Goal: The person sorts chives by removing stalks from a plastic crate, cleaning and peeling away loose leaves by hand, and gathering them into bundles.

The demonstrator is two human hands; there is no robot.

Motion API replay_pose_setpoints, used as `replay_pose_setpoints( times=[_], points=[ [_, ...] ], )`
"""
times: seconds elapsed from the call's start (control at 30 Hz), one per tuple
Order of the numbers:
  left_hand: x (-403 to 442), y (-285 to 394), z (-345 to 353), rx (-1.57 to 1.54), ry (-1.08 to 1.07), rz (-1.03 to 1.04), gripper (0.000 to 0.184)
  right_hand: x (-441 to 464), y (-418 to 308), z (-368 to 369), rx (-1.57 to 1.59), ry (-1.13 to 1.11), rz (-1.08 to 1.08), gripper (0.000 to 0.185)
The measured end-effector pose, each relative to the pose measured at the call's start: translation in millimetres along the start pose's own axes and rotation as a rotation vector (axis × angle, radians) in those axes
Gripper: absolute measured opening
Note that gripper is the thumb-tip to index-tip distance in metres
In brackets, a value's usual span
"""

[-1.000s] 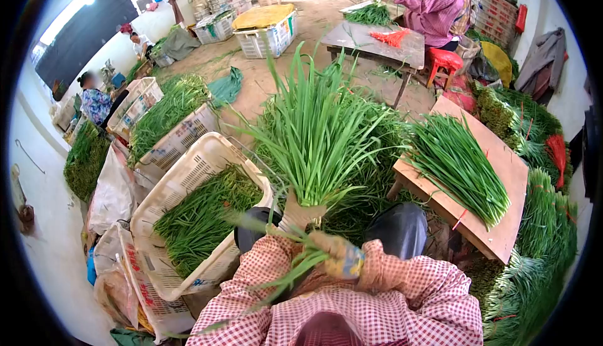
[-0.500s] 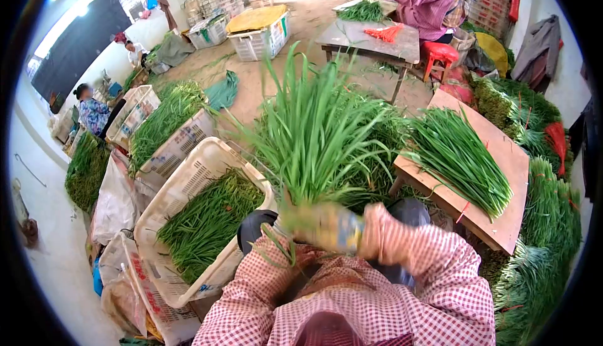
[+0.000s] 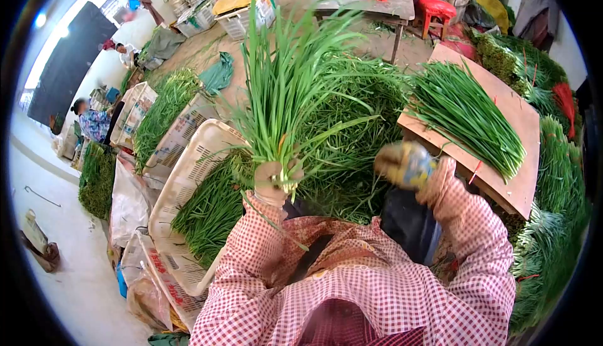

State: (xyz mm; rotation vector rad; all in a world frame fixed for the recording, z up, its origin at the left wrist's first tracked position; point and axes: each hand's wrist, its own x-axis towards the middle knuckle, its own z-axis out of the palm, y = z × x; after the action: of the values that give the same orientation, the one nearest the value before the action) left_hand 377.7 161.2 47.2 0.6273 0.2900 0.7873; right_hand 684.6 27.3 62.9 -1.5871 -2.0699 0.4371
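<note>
My gloved left hand (image 3: 270, 184) is wrapped round the pale lower ends of an upright bunch of long green leaves (image 3: 276, 95). Off to the right, above my right knee, is my gloved right hand (image 3: 403, 164), smeared by motion, its fingers unclear. Between and beyond the hands lies a big heap of loose green leaves (image 3: 358, 126). A neat pile of leaves (image 3: 468, 117) rests on a small wooden board (image 3: 524, 157) at the right. At my left, a white plastic crate (image 3: 162, 211) holds more leaves.
Bundled greens (image 3: 546, 189) are stacked along the right edge. Ahead stand a grey table (image 3: 370, 5) with red ties and a red stool (image 3: 436, 10). A person in pink sits behind it. More filled crates stand at the left, with two people (image 3: 94, 123) beyond.
My right hand has moved away from the bunch to the right. My left hand has shifted left and up with the bunch. The view has tilted downward.
</note>
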Motion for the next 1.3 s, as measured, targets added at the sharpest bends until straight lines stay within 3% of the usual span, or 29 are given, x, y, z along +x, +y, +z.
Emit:
replay_pose_setpoints(
  times=[0.07,0.1,0.17,0.2,0.27,0.3,0.33,0.4,0.43,0.5,0.6,0.7,0.77,0.87,0.93,0.97,1.03,1.1,1.17,1.2,1.27,1.3],
  points=[
    [-9.2,-3.6,7.6,-0.062,-0.099,0.005,0.054,10.7,-6.8,-28.9,0.162,0.328,0.114,0.015],
    [-14.7,-5.1,14.5,-0.132,-0.190,0.015,0.055,13.6,-21.6,-48.6,0.454,0.255,0.418,0.019],
    [-33.5,-3.5,34.1,-0.151,-0.127,0.025,0.054,20.0,-7.1,-52.5,0.829,0.262,0.319,0.026],
    [-41.5,-2.3,37.0,-0.094,-0.097,-0.010,0.055,25.6,-5.7,-53.0,0.838,0.259,0.324,0.026],
    [-50.2,1.9,35.8,-0.008,-0.127,-0.106,0.054,37.1,-11.4,-52.0,0.701,-0.193,0.542,0.032],
    [-52.8,5.6,32.8,-0.007,-0.127,-0.112,0.054,39.1,-6.0,-25.0,0.861,-0.251,0.543,0.036],
    [-57.6,8.6,28.4,0.193,-0.121,-0.150,0.058,51.3,-0.8,5.6,0.944,-0.395,0.498,0.037],
    [-75.6,16.9,24.2,0.500,-0.096,-0.190,0.069,71.0,-4.6,58.5,1.106,-0.337,0.393,0.039],
    [-81.9,19.1,26.8,0.494,-0.085,-0.195,0.069,78.3,-10.9,78.2,1.261,-0.296,0.344,0.041],
    [-92.6,24.6,36.6,0.910,-0.137,-0.128,0.078,85.0,-26.2,110.4,1.625,-0.220,0.245,0.044],
    [-122.5,27.0,70.9,1.100,-0.036,-0.139,0.062,91.5,-53.3,154.0,2.225,-0.180,-0.004,0.049],
    [-147.5,13.4,65.0,0.120,0.380,-0.413,0.041,91.3,-78.4,187.2,2.616,-0.244,-0.259,0.055],
    [-166.2,-2.0,51.9,0.351,0.608,-0.348,0.039,87.5,-88.6,199.9,2.772,-0.297,-0.380,0.058],
    [-212.5,-32.3,-8.9,1.179,0.542,-0.279,0.041,80.4,-93.9,208.7,2.898,-0.355,-0.536,0.064],
    [-196.0,-6.5,58.8,1.657,0.224,-0.488,0.058,74.5,-85.4,201.8,2.905,-0.352,-0.505,0.067],
    [-185.4,6.9,91.5,1.881,0.034,-0.586,0.067,63.9,-75.1,191.3,2.905,-0.372,-0.276,0.070],
    [-174.4,25.0,108.2,1.944,-0.140,-0.740,0.074,72.8,-65.2,196.1,2.843,-0.427,-0.580,0.072],
    [-138.5,61.4,130.8,1.950,-0.461,-0.812,0.067,70.4,-64.9,194.6,2.859,-0.375,-0.691,0.073],
    [-117.7,80.0,110.1,1.799,-0.554,-0.248,0.069,63.4,-60.5,190.4,2.872,-0.318,-0.607,0.067],
    [-100.2,82.1,116.2,1.756,-0.486,-0.141,0.071,58.3,-60.4,182.3,2.870,-0.323,-0.544,0.067],
    [-71.1,49.7,96.1,1.325,-0.079,0.085,0.080,54.1,-58.9,179.4,2.878,-0.327,-0.494,0.066],
    [-61.2,29.9,77.0,1.209,-0.014,-0.020,0.091,50.2,-53.3,182.1,2.874,-0.317,-0.486,0.066]
  ],
)
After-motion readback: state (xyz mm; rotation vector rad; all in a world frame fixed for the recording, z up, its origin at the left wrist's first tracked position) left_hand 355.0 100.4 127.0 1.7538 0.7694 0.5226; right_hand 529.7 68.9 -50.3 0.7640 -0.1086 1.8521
